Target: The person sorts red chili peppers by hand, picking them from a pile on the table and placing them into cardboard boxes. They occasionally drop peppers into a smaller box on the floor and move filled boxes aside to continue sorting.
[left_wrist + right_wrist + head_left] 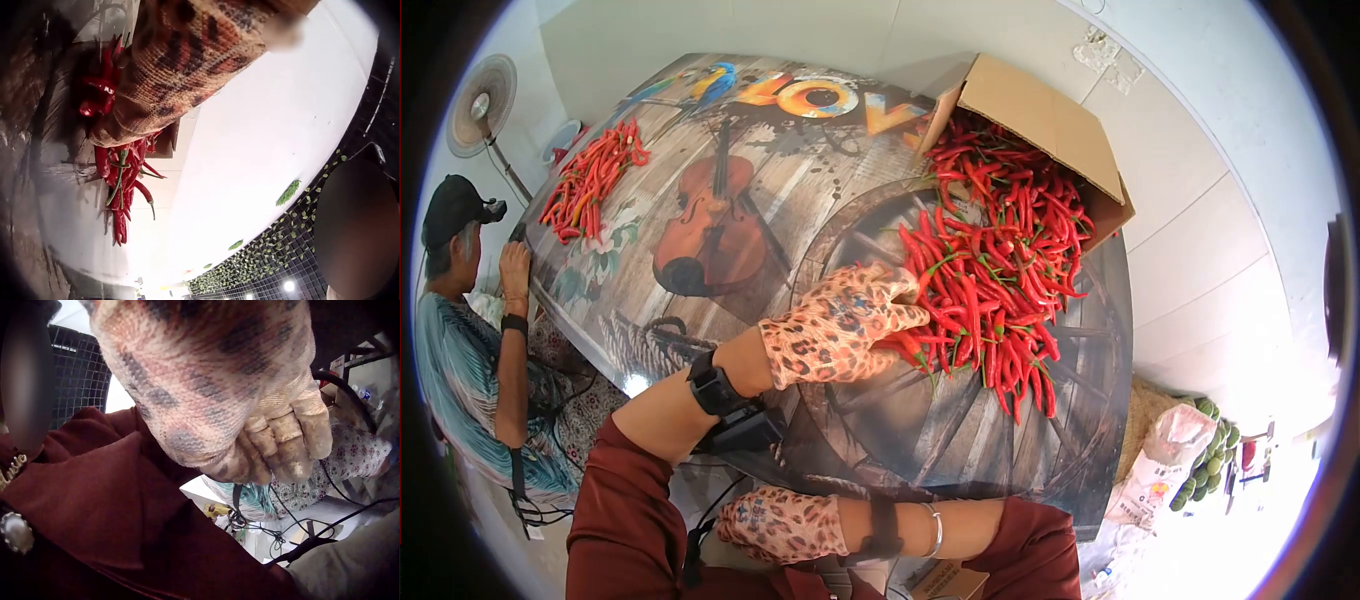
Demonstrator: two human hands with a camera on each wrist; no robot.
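Since our leopard-spotted, tan, cloth-gloved left hand (840, 325) is right at the near-left edge of the heap of long, thin, glossy red chillies (990, 280), we'd say everything hangs on that side-on angle. The heap sits just beyond the fingertips, spreading off to the right of the grip on the wood-print tabletop (880, 440), then running away up into the tipped, open brown cardboard box (1050, 120). Fingers are part bent, not flat out, and down among the closest peppers, but the glove covers too much, even in the left wrist view, so we honestly can't tell if they've got hold of any. Long axes are all over the place, though the bunch at the heap's near edge mostly points back toward the body, roughly crosswise to our fingers, so we'd guess a bit of a wrist turn would help to line up with those. The matching gloved right hand (785, 525) is way farther off, below the table edge, fingers loosely curled with nothing in them as far as we can see, so the left is clearly the closer one.
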